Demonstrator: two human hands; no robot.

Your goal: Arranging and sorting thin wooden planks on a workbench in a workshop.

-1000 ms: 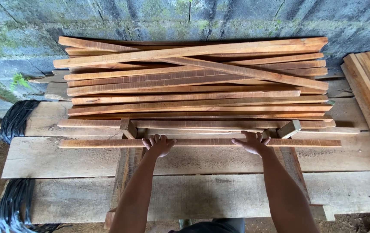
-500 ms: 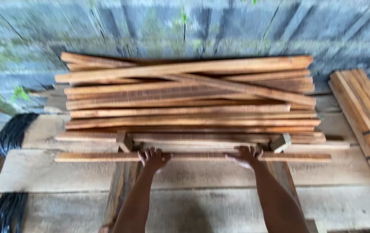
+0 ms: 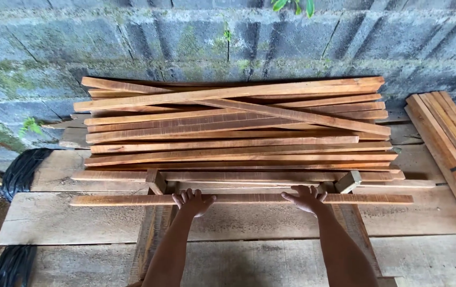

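On wooden slat (image 3: 241, 199): both hands, seemingly flat.

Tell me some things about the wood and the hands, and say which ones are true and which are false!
1. Both hands rest on one long slat. True: the left hand and the right hand lie on it, fingers over its top.
2. The slat lies on top of the big pile. False: it lies in front of the pile, nearest the person.
3. The wall behind the pile is made of wood. False: it is grey block with green moss.
4. A tied bundle of slats lies to the right. True: dark bands go round it.
5. A black coil lies at the left. True.
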